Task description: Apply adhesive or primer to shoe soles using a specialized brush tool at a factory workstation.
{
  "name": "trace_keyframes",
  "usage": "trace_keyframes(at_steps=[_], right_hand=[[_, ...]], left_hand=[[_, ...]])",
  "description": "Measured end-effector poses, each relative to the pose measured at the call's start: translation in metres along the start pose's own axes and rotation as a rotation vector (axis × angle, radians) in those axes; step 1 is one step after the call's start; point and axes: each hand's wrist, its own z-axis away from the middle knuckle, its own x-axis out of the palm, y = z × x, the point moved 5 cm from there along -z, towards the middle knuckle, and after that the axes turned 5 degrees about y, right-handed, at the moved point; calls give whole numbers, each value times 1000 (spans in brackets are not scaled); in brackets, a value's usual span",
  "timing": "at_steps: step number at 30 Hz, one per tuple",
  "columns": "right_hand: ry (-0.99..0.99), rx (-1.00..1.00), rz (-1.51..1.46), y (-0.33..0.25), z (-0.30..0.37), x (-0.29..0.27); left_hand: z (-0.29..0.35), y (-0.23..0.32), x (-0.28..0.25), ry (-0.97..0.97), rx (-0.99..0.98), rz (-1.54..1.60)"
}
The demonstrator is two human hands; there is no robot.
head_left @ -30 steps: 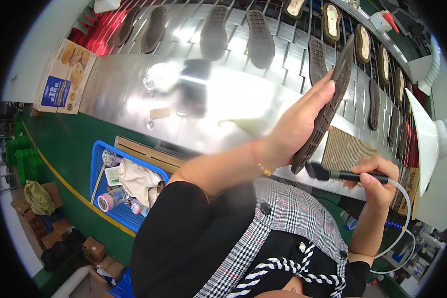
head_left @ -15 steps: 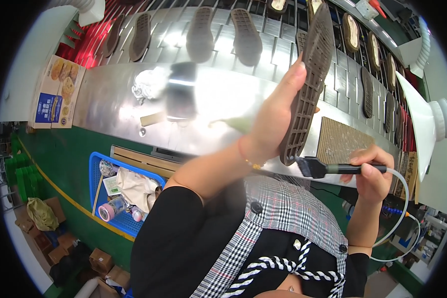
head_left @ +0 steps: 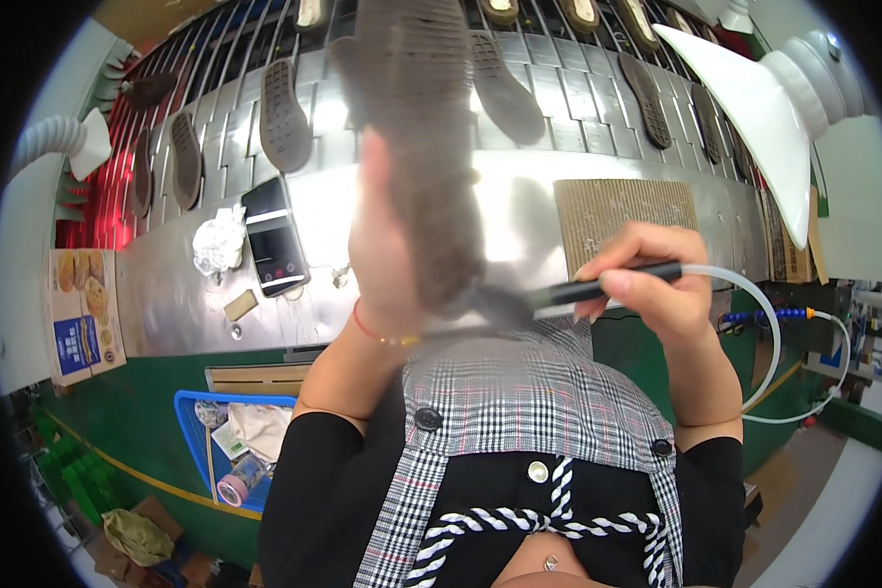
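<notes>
A brown shoe sole (head_left: 436, 147) stands upright before me, smeared by motion. My left hand (head_left: 387, 240) grips its left side, thumb up, the other fingers hidden behind it. In my right hand (head_left: 647, 274) is a black-handled brush (head_left: 568, 292) with a pale tube (head_left: 766, 318) running from its back end. The brush's blurred dark head meets the sole's lower end; whether it touches cannot be made out. Below both hands is my checked apron (head_left: 539, 392).
More soles (head_left: 282, 118) lie on a slatted metal conveyor (head_left: 235, 127) beyond the steel ledge. A phone (head_left: 274, 240), crumpled white tissue (head_left: 220, 240) and corrugated cardboard (head_left: 622, 211) rest on the ledge. A white funnel hood (head_left: 755, 118) juts in at right; a blue basket (head_left: 198, 441) is lower left.
The view has swung to the right. The sole has gone from tilted to nearly upright and blurred, its lower end still by the brush. Both hands keep their holds.
</notes>
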Motion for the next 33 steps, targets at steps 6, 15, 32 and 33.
trace_keyframes(at_steps=[6,15,32,33], right_hand=[[29,12,-2,-1,0,-3],[-52,41,-80,1,3,4],[25,-38,-300,20,2,-13],[20,24,-280,27,3,-13]], left_hand=[[4,7,-5,83,206,-589],[2,5,-9,-117,95,-163],[-10,-29,-19,137,-67,-185],[-12,-35,-28,97,-143,-138]])
